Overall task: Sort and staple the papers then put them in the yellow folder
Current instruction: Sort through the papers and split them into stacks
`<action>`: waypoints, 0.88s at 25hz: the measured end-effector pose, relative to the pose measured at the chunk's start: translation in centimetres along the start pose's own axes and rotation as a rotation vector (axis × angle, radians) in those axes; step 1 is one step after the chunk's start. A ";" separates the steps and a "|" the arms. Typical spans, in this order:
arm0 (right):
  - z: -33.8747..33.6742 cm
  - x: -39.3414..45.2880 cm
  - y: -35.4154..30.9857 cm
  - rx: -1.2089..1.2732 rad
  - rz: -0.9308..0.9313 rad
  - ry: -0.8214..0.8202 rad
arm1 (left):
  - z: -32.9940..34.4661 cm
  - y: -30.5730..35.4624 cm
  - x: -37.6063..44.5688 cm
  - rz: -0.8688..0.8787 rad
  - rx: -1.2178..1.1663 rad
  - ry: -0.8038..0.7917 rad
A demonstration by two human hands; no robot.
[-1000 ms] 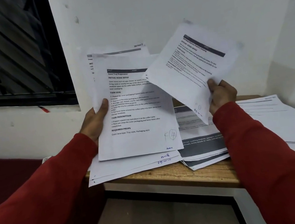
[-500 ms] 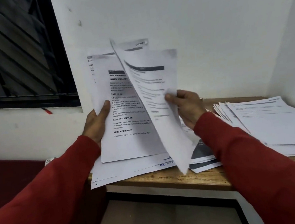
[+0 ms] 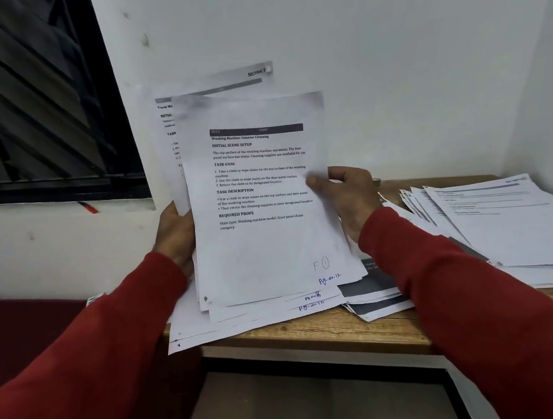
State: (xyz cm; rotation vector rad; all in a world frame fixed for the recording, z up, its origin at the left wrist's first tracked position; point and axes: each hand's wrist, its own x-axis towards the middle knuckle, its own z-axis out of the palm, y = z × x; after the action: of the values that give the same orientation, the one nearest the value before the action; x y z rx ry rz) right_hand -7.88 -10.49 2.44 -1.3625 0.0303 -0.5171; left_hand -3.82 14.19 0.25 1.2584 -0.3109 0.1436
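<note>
Red sleeves (image 3: 81, 386) lower frame, reaching up. Left hand (image 3: 174, 234) gripping held stack (image 3: 265, 245) by left edge at centre, fingers curled behind, thumb hidden; likely upright for reading page numbers. Right hand (image 3: 346, 201) pinching top sheet (image 3: 262, 183) at right edge, thumb on front. Sheet now flat on stack; half a second ago mid-swing. Loose pile (image 3: 518, 223) right, on wooden table (image 3: 317, 335). No stapler or yellow folder visible.

The wooden bench (image 3: 320, 333) carries a fanned paper stack (image 3: 525, 225) at 3 o'clock and dark-banded sheets (image 3: 377, 301) near its front edge.
</note>
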 end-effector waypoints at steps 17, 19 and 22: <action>-1.8 1.2 -1.0 0.190 -0.004 0.079 | -0.1 0.4 -0.2 0.004 -0.053 -0.033; -1.6 1.0 -1.0 0.210 0.015 -0.018 | 0.1 0.7 -0.3 -0.034 -0.063 0.005; -1.4 1.1 -1.0 0.232 0.050 -0.069 | -0.1 0.9 -0.2 -0.083 -0.092 -0.017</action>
State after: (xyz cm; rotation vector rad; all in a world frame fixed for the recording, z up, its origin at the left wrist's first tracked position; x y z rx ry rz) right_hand -7.67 -12.33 3.39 -1.1483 -0.0502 -0.4174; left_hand -4.21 14.58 1.03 1.1794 -0.2768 0.0472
